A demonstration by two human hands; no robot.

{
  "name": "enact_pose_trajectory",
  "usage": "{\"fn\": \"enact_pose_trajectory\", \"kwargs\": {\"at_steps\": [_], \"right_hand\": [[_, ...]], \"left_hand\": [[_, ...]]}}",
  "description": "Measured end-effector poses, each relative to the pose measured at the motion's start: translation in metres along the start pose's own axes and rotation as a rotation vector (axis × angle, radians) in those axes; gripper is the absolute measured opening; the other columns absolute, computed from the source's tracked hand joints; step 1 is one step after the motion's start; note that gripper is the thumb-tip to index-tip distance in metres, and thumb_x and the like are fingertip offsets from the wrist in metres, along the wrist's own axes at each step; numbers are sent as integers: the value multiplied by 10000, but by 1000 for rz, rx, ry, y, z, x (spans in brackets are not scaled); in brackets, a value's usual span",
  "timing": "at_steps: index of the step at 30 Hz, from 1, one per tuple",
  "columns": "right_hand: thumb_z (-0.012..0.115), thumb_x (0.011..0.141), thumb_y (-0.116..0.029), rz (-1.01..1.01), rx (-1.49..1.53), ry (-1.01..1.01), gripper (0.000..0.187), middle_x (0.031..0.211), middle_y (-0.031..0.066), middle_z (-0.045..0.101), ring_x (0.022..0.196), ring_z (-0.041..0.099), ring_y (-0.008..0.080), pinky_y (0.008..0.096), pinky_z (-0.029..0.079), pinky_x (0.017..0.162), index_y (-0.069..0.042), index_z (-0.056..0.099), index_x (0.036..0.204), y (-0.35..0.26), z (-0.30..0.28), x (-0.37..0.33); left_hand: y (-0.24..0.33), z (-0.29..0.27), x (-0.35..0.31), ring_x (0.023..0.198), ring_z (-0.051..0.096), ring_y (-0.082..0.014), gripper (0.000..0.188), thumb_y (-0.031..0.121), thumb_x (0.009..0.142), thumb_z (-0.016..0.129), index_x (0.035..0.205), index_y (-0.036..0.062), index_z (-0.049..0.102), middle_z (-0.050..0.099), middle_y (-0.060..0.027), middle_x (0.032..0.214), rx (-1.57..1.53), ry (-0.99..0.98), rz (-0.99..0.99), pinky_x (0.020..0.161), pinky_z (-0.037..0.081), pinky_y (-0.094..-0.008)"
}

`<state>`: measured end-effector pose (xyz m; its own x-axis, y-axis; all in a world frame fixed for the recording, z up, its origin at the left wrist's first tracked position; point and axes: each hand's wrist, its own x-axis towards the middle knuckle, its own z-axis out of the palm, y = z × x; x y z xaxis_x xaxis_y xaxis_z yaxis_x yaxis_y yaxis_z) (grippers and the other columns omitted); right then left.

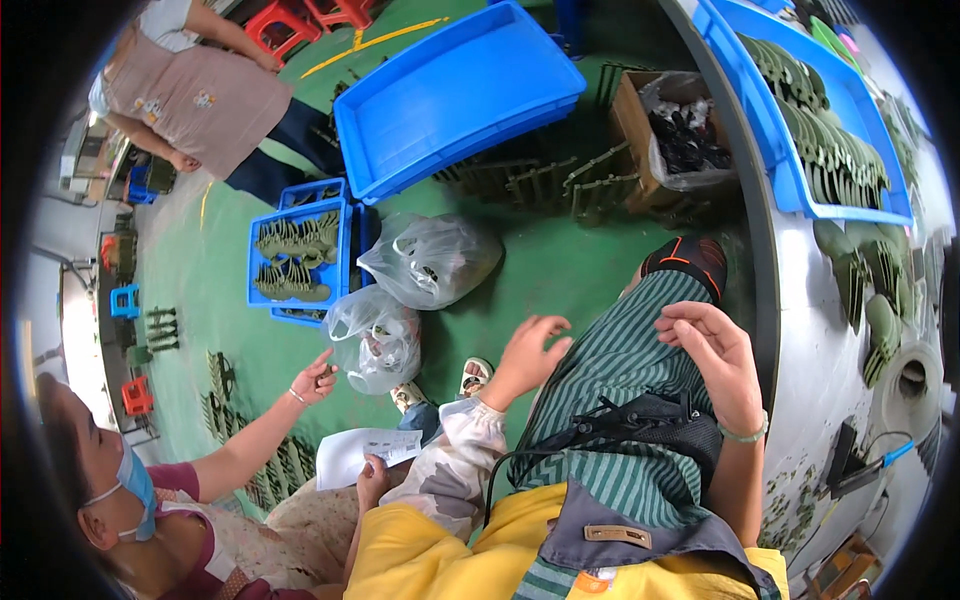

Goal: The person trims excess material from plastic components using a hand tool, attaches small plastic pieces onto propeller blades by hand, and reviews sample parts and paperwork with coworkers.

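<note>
My left hand (533, 362) hovers above the green floor beside my left thigh. Its fingers are loosely bent and apart, with nothing in them. Over my lap, next to the striped apron (600, 375), my right hand (715, 365) is raised with fingers half curled and thumb apart from the palm; no object shows in it. A green bracelet circles that wrist. Close on my left, a masked person holds a printed white sheet (350, 455) in one hand and stretches the other hand (315, 378) toward a clear plastic bag (375, 345) of small parts.
A second clear bag (435, 260) sits by blue crates of olive-green parts (300, 240). Beyond are a big blue tray (460, 95), a cardboard box (640, 140) with black pieces, and a standing person (195, 95). On the right table lies a blue tray (850, 210) of green parts.
</note>
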<state>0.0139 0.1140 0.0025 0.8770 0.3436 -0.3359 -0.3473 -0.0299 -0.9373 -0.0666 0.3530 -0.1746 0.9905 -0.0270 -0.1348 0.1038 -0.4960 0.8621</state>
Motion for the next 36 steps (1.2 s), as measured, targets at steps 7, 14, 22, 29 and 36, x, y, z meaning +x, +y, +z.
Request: {"fn": "enact_pose_trajectory", "kwargs": {"at_steps": [7,14,22,29,36], "right_hand": [[606,958,-44,-57,-200,-138,188,1023,84,687,960,650,153,279,515,849,30,633,1129,-22,8,-58],[624,950,-62,-409,-145,-113,197,1076,144,661,980,645,302,353,530,841,17,643,1130,-27,-15,-142],[665,900,-57,-219,-576,773,100,898,127,659,777,638,275,354,515,681,-2,670,984,24,-41,-233],[646,892,-70,146,-734,1508,100,876,140,584,748,626,302,370,494,665,-16,652,977,72,-81,-313],[648,889,-68,355,-778,1684,185,944,138,604,795,629,299,376,499,710,-11,664,1065,96,-104,-377]], "left_hand": [[-114,-17,-38,1022,648,-349,436,359,879,663,1221,89,644,690,-145,1142,242,-349,-425,857,509,-448],[-24,-66,64,1016,623,-340,271,130,892,634,1137,13,643,651,-170,1099,569,30,145,867,500,-447],[214,38,87,917,631,-174,158,2,943,587,1094,-25,626,645,-93,1009,-129,-470,499,832,499,-280],[280,96,47,873,642,-231,160,-67,874,615,1029,-34,635,635,-128,981,-34,-859,760,794,503,-300],[289,102,55,883,664,-249,155,-70,858,626,1004,-28,656,649,-135,958,56,-964,607,781,518,-314]]}}
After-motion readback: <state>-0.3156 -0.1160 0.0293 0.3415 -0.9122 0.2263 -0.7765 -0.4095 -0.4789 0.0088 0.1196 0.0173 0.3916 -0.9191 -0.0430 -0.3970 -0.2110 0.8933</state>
